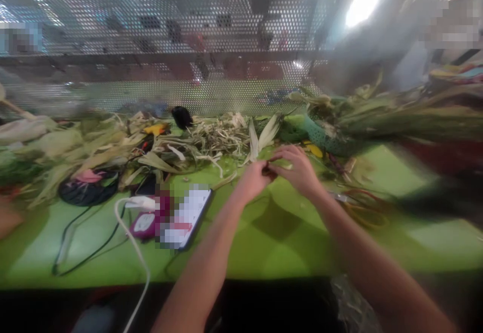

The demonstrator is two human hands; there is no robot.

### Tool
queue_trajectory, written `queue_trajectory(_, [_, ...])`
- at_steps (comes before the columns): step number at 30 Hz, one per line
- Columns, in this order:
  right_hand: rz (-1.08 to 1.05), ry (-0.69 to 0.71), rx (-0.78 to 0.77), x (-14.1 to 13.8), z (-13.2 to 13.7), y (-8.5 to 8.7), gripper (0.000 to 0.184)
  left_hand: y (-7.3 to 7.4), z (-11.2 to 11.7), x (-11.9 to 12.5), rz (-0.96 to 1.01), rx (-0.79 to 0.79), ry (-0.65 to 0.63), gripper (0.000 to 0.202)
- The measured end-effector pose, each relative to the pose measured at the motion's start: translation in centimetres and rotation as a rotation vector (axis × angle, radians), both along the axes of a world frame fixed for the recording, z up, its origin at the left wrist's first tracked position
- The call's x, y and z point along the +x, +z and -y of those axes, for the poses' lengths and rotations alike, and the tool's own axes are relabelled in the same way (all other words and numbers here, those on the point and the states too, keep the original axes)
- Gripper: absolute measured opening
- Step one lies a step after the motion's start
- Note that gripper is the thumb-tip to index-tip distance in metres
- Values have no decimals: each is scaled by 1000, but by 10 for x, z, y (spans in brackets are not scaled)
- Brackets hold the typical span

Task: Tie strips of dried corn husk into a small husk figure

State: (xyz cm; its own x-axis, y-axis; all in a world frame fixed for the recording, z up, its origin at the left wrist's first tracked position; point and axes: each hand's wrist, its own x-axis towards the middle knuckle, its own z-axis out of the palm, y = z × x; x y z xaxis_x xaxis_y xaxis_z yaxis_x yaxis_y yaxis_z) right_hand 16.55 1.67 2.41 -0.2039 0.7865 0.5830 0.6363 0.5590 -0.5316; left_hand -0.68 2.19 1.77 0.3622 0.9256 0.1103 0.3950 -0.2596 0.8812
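Note:
My left hand (pixel 256 178) is closed, apparently around the base of a pale green corn husk (pixel 263 139) whose split leaves spread upward beyond it. Close against it, my right hand (pixel 296 169) has its thumb and fingers bent toward a small dark spot between the two hands. What the right fingertips pinch is too small to make out. Both hands are above the green table (pixel 279 252). Behind them lies a heap of dry husk strips (pixel 222 137).
Left of my arms lie a phone (pixel 190 215), a magenta device (pixel 145 224) with a white cable (pixel 141 257), and a black round item (pixel 88 189). Scissors (pixel 362 207) lie right. A teal basket (pixel 326 134) holds husks. Behind stands a perforated screen (pixel 211 31); a person is partly visible right.

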Motion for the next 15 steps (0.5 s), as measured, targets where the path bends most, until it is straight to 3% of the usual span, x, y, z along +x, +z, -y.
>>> queue_trajectory(6, [-139, 2, -66, -1, -4, -5, 5, -7, 1, 7, 156, -79, -112, 20])
queue_trajectory(11, [-341, -51, -126, -3, -4, -5, 7, -11, 2, 8, 80, -121, -159, 18])
queue_trajectory(15, [-460, -64, -228, -4, -2, -2, 13, -9, 3, 7, 144, -166, -161, 25])
